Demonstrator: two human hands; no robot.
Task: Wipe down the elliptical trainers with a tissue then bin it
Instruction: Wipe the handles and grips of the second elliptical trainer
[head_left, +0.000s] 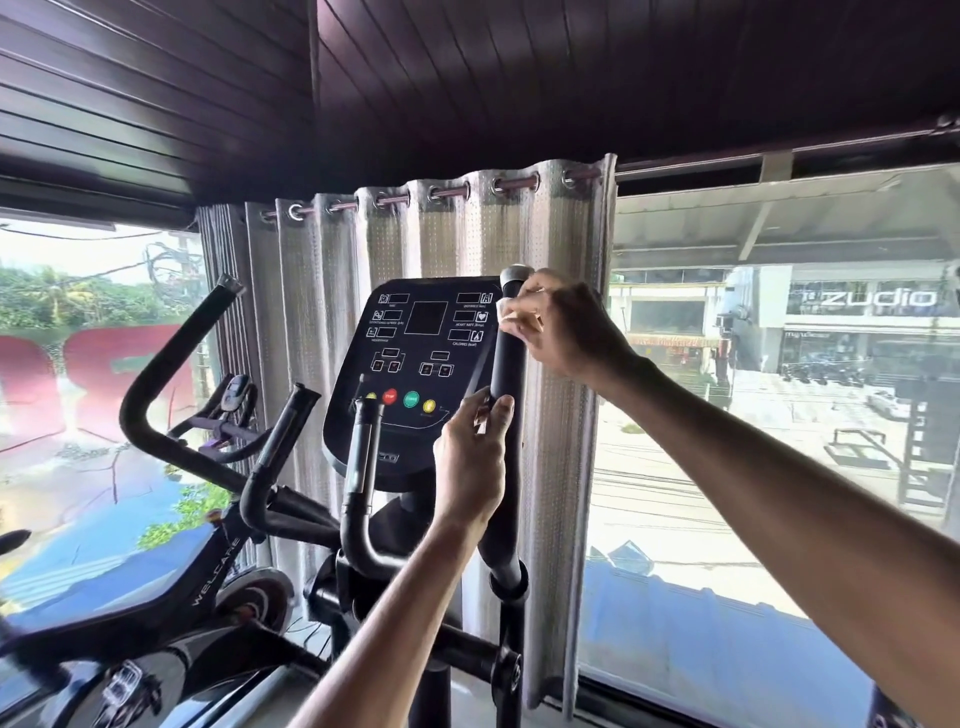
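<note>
**A:** Where do we see the tissue (505, 316)?

**B:** Only a small white scrap of it shows. The right hand (566, 327) pinches it with curled fingers against the right bar (509, 364) of the elliptical (397, 512), just below the bar's rounded top end. The hand hides most of it, so we can't tell how it is folded.

**A:** And the left hand (470, 457)?

**B:** We see it lower on the same bar, fingers and thumb wrapped round it, about level with the bottom of the console (415, 374). The two hands are apart, with bare black bar between them.

**A:** What does the console show us?

**B:** Dark screens and a row of round buttons (411, 399) along the bottom: red, green and yellow. It sits just left of the held bar.

**A:** What else is around?

**B:** A pale eyelet curtain (452, 234) hangs right behind the machine. To the left stands a black bike (208, 577) lettered WELCARE. On the right, a wide window (779, 441) looks down on a sunlit street (675, 467) with shopfronts.
</note>
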